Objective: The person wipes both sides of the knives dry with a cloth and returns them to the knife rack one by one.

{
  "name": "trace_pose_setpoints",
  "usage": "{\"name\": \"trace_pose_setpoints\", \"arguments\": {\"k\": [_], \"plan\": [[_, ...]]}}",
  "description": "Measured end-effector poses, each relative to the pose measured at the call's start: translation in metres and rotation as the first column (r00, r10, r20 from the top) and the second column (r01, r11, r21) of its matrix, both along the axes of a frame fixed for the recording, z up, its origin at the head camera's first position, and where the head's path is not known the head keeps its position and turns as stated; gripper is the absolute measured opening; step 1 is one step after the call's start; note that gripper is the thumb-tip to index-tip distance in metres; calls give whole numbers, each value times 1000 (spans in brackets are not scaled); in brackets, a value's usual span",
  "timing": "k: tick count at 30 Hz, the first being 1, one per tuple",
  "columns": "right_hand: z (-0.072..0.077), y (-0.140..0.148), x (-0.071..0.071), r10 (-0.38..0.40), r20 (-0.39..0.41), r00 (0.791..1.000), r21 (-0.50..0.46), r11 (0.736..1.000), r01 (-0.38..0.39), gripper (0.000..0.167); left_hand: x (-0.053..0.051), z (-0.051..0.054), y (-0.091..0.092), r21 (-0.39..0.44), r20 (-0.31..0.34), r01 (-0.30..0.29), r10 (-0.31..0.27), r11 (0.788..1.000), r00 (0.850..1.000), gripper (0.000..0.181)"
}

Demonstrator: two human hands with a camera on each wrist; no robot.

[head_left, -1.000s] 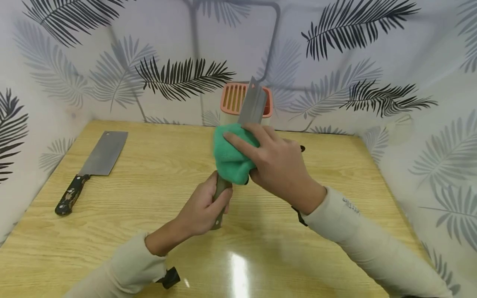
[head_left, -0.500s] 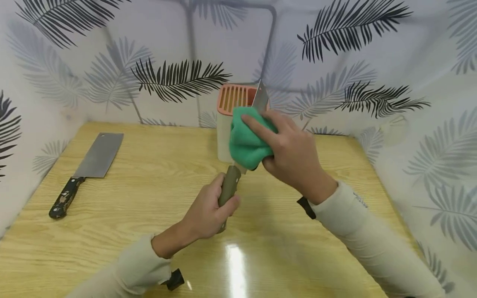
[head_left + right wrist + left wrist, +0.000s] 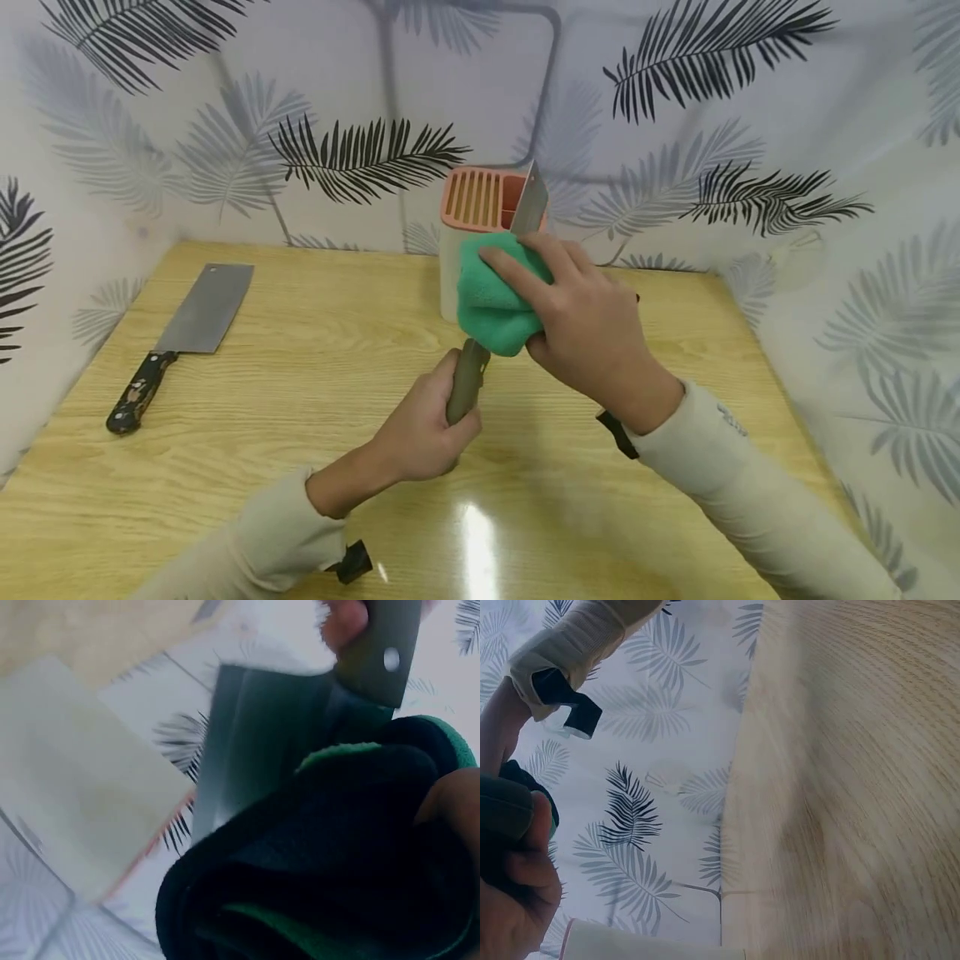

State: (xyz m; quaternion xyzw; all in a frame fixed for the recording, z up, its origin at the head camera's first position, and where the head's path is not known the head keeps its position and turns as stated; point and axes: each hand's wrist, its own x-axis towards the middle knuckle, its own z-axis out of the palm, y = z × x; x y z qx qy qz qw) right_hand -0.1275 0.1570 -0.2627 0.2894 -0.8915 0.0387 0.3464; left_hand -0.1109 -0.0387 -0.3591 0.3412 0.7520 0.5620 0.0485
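Seemingly I'm mid-wipe, left hand (image 3: 426, 427) gripping the cleaver (image 3: 531, 206), right hand (image 3: 592, 325) pinching the cloth (image 3: 491, 292); the next stroke calls for steadiness.

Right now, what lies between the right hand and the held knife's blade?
A green cloth, held by the right hand over the blade; the head view shows it.

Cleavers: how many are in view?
2: the black-handled cleaver lying on the table at left; the olive-handled cleaver in the left hand, partly covered by the green cloth. Others could be hidden.
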Motion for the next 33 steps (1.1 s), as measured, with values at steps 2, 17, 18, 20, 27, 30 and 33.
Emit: {"name": "trace_pose_setpoints", "arguments": {"k": [2, 17, 18, 20, 27, 30, 33], "plan": [[6, 3, -5, -21, -9, 1000, -30, 999, 21, 68, 2, 1, 0, -7, -6, 9, -9, 1000, 1000, 17], [-17, 7, -1, 113, -12, 994, -62, 992, -114, 73, 2, 2, 1, -100, -15, -47, 45, 994, 999, 30], [-20, 5, 3, 132, -16, 991, -49, 990, -133, 71, 2, 3, 1, -105, -32, -51, 48, 993, 998, 32], [-23, 2, 9, 148, -37, 988, -35, 988, -149, 68, 0, 4, 1, -122, -55, -57, 51, 991, 997, 36], [-8, 14, -14, -1, -106, 994, -122, 992, -12, 67, 5, 3, 3, -203, -25, -43, 39, 978, 999, 27], [2, 24, -27, -61, -102, 993, -199, 979, 40, 66, 9, 0, 4, -218, -28, -15, 9, 976, 1000, 31], [12, 34, -35, -98, -92, 991, -272, 960, 69, 64, 12, -1, 6, -208, -27, 18, -24, 978, 999, 30]]}}
